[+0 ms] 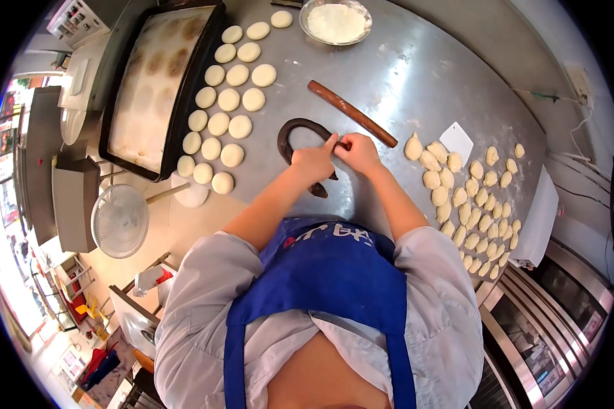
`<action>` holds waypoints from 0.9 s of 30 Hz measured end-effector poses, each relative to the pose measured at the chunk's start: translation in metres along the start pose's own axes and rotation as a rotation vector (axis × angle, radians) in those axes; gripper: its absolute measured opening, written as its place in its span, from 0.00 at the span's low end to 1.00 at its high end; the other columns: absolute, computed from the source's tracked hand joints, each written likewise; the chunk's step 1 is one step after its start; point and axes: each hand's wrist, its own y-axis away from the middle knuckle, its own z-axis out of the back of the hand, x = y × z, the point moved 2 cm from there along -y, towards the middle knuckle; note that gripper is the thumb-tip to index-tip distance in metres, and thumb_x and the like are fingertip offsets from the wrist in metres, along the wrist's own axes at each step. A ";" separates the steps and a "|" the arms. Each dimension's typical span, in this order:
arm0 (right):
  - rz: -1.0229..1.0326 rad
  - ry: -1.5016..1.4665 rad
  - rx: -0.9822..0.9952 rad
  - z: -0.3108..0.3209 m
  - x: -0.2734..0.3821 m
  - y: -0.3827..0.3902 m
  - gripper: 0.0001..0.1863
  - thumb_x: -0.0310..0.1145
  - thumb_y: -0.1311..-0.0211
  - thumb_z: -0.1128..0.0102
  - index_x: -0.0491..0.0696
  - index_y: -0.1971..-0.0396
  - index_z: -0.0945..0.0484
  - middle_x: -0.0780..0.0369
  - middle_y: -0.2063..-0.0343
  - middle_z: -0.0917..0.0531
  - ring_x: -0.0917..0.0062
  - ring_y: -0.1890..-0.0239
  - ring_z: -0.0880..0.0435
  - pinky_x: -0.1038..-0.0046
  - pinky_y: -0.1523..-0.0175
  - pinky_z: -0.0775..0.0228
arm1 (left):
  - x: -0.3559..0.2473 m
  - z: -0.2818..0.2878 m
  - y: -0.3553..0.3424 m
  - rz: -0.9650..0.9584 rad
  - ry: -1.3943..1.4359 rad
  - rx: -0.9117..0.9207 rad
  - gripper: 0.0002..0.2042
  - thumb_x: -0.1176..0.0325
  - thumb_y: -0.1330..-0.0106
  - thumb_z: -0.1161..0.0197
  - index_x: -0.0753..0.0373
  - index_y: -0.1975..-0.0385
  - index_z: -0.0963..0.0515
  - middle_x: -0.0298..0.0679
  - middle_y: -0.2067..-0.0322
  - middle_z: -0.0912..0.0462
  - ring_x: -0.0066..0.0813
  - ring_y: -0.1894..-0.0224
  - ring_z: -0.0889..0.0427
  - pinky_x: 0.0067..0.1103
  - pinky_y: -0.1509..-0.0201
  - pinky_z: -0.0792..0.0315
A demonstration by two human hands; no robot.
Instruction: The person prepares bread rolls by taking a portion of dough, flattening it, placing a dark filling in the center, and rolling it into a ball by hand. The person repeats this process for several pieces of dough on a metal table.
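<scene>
Pinching dark rope point(284, 140): right fingers point(347, 153) together, left fingers point(329, 146) against it, gap unclear.

1. Apron point(327, 273): bright blue, creased, with 2 matching straps point(235, 365) over the shirt point(262, 347).
2. Markings point(353, 233): white lettering on the apron — a small red mark point(290, 241) sits to its left.
3. Shirt: pale grey, loose and wrinkled, open in a V at the neckline point(351, 346).
4. Sleeves point(205, 293): roomy, same pale cloth, ending near the elbows.
5. Left hand point(312, 163) and right hand point(360, 154) — bare, as are the forearms point(269, 204).
</scene>
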 end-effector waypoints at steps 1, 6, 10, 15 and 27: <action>-0.011 0.005 0.007 0.006 0.000 0.005 0.11 0.36 0.50 0.42 0.43 0.79 0.21 0.61 0.77 0.19 0.69 0.74 0.21 0.70 0.67 0.30 | 0.005 0.001 0.000 -0.010 -0.002 -0.004 0.40 0.61 0.41 0.44 0.53 0.29 0.56 0.48 0.61 0.17 0.42 0.61 0.16 0.32 0.56 0.24; -0.462 -1.095 0.003 0.031 -0.001 0.046 0.15 0.44 0.39 0.47 0.48 0.77 0.25 0.65 0.82 0.24 0.81 0.81 0.27 0.79 0.76 0.38 | 0.016 -0.002 0.026 -0.223 0.699 -0.094 0.36 0.59 0.38 0.41 0.60 0.32 0.47 0.48 0.57 0.19 0.40 0.59 0.18 0.31 0.54 0.24; -0.593 -1.275 -0.131 0.030 0.011 0.070 0.20 0.49 0.33 0.55 0.49 0.76 0.29 0.62 0.82 0.23 0.81 0.85 0.29 0.78 0.81 0.42 | 0.019 -0.031 0.058 -0.196 1.732 0.159 0.26 0.62 0.35 0.38 0.64 0.39 0.36 0.44 0.54 0.21 0.29 0.59 0.19 0.21 0.57 0.23; -0.614 -1.567 -0.052 0.017 0.026 0.083 0.16 0.47 0.30 0.53 0.49 0.69 0.30 0.68 0.86 0.32 0.84 0.87 0.41 0.82 0.82 0.53 | 0.033 -0.062 0.081 -0.012 2.496 0.222 0.14 0.64 0.33 0.41 0.63 0.51 0.27 0.40 0.55 0.21 0.28 0.53 0.21 0.21 0.52 0.21; -0.612 -1.556 0.017 0.021 0.057 0.111 0.21 0.50 0.29 0.61 0.49 0.67 0.25 0.67 0.81 0.25 0.82 0.81 0.32 0.79 0.75 0.44 | 0.019 -0.045 0.126 -0.400 2.186 0.027 0.14 0.68 0.32 0.45 0.66 0.50 0.30 0.46 0.50 0.24 0.36 0.46 0.24 0.29 0.43 0.26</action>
